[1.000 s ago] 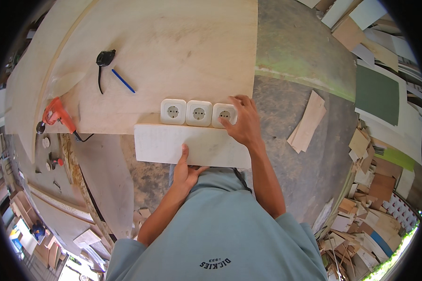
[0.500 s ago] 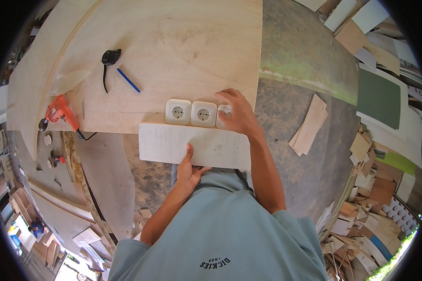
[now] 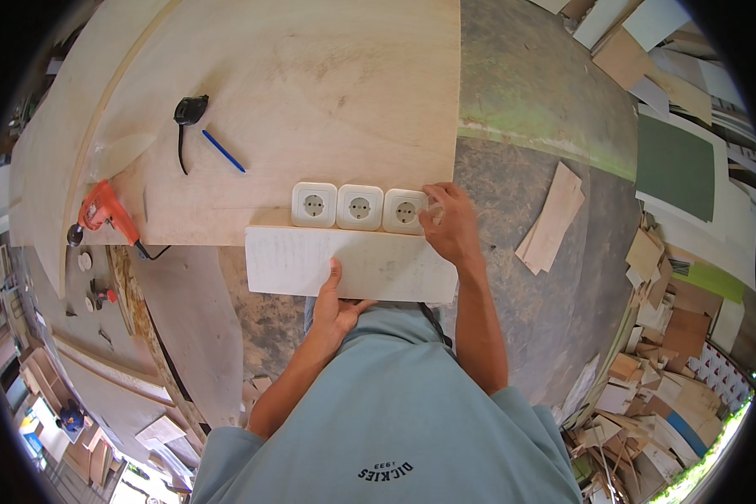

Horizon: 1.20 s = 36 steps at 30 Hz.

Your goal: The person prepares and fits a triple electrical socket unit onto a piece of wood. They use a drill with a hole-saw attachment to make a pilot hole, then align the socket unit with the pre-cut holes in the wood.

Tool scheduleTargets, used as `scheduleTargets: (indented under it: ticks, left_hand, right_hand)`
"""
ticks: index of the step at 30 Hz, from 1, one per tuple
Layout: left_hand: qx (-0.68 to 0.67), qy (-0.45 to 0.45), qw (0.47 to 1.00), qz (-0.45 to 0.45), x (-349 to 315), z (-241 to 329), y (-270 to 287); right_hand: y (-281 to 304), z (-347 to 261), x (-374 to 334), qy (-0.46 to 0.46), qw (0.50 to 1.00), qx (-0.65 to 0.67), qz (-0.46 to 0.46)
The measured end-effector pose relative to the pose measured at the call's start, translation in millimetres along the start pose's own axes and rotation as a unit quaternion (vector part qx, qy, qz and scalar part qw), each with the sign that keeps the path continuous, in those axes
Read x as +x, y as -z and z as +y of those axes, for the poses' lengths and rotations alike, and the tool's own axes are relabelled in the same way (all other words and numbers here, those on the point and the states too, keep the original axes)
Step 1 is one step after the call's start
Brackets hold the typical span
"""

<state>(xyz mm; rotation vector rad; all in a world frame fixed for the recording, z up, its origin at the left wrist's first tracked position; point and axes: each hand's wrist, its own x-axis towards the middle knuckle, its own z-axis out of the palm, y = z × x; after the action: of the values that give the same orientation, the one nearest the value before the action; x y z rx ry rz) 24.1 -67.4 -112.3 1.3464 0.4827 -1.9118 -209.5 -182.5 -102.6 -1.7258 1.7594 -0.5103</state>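
Note:
Three white power sockets (image 3: 359,207) sit in a row along the far side of a white panel (image 3: 294,265), above the front edge of the plywood sheet. My left hand (image 3: 338,312) grips the panel's near edge, its thumb lying on the white face. At the row's right end, my right hand (image 3: 451,220) has its bent thumb and fingers on the right edge of the rightmost socket (image 3: 401,212). A black tape measure (image 3: 191,109) and a blue pen (image 3: 224,151) lie farther back on the plywood.
The plywood sheet (image 3: 311,92) spans the worktop ahead. An orange power drill (image 3: 107,212) with a cord rests at its left front. Two thin wood strips (image 3: 553,218) lie on the grey surface to the right. Offcuts (image 3: 647,403) are heaped beyond the right edge.
My right hand has shifted right and slightly nearer, uncovering the rightmost socket's face. My left hand keeps its hold on the panel.

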Motion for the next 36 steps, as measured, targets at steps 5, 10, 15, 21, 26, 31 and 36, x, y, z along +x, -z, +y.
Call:
scheduleTargets:
  ticks: [5,10,15,21,26,31,36]
  left_hand:
    - [-0.005,0.006,1.0,-0.01,1.6,1.4,3.9]
    - [-0.025,0.019,0.999,-0.018,3.0,3.0,4.3]
    - [-0.052,0.023,0.998,-0.021,4.7,4.0,4.2]
    - [-0.047,0.02,0.999,-0.018,2.2,6.2,1.1]
    - [-0.068,0.034,0.997,-0.003,6.0,5.8,4.1]
    - [-0.067,0.032,0.997,-0.005,6.9,5.8,6.2]
    - [-0.06,0.03,0.998,-0.003,5.4,7.0,4.8]
  right_hand:
    - [6.8,-16.7,-1.8,0.037,0.999,-0.01,-0.029]
    - [4.7,-5.2,-0.7,0.044,0.998,-0.001,-0.043]
    - [0.2,-2.1,3.9,0.02,0.999,0.024,0.006]
    - [-16.7,-16.2,12.5,0.063,0.997,0.041,0.011]
    - [-46.6,-48.0,26.2,0.169,0.985,0.007,-0.04]
    - [-54.7,-57.6,32.0,0.165,0.981,-0.037,-0.095]
    - [-51.0,-51.1,28.1,0.159,0.98,-0.056,-0.105]
